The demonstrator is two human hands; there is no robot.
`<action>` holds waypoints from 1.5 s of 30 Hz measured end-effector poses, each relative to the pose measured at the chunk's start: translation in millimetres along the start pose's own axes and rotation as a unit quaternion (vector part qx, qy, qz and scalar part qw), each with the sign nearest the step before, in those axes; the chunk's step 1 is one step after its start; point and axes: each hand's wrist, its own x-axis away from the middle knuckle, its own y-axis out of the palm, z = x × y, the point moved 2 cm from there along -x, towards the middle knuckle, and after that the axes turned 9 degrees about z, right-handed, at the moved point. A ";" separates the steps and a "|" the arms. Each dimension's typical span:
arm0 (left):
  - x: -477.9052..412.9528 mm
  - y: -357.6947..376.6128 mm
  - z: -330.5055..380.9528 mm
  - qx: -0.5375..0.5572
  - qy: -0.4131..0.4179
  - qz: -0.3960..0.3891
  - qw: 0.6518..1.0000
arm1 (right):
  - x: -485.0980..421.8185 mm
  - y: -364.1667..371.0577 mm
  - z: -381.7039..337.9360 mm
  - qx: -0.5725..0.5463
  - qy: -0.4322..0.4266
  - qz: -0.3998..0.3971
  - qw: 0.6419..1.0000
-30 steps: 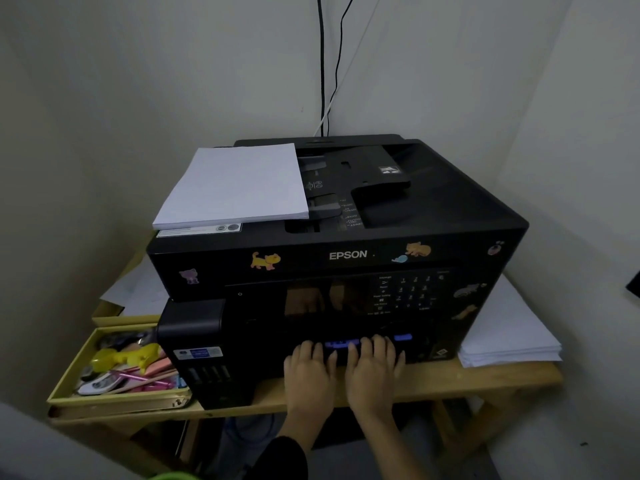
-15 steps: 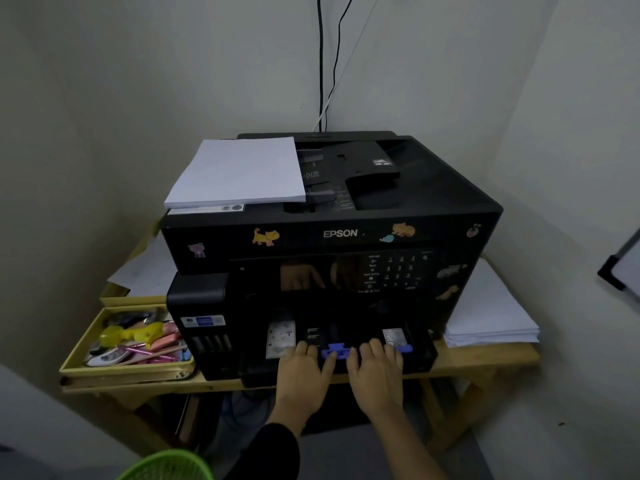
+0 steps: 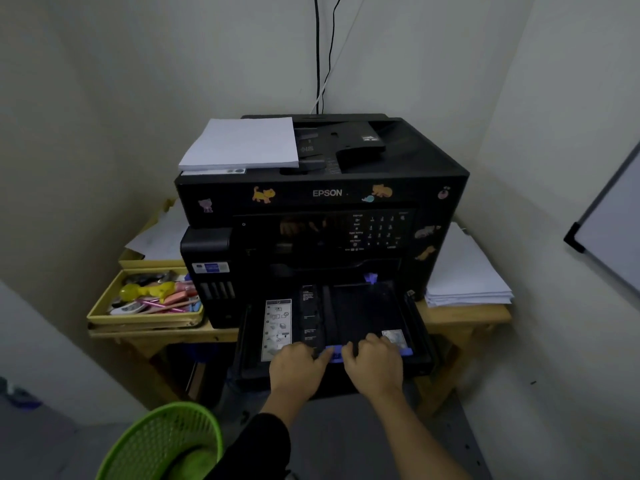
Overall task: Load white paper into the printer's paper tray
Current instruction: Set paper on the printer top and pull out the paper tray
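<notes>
A black printer (image 3: pixel 322 202) sits on a wooden table (image 3: pixel 460 318) in a corner. Its paper tray (image 3: pixel 360 317) is drawn out toward the viewer and looks empty. Both hands rest on the tray's front edge, side by side: the left hand (image 3: pixel 294 370) and right hand (image 3: pixel 375 367), fingers curled over the lip beside a blue tab (image 3: pixel 334 355), holding the tray and no paper. The paper (image 3: pixel 242 143), a white stack, lies on top of the printer at its left rear, above and beyond the hands, with its long axis running away from the viewer. It lies more to the left hand's side, so that hand looks nearer for the reach up. More white sheets (image 3: pixel 467 275) lie on the table, right of the printer.
</notes>
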 end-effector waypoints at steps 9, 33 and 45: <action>40.7 -4.4 10.1 -0.031 -0.075 0.012 0.997 | 20.5 -16.2 7.6 -0.009 0.018 -0.070 0.997; 51.3 2.8 8.5 -0.115 0.036 0.057 0.991 | 23.6 -13.1 8.4 0.042 -0.064 -0.050 0.996; 59.4 0.9 4.0 -0.109 0.032 0.073 0.991 | 30.2 -13.7 -0.1 0.048 -0.080 -0.071 0.993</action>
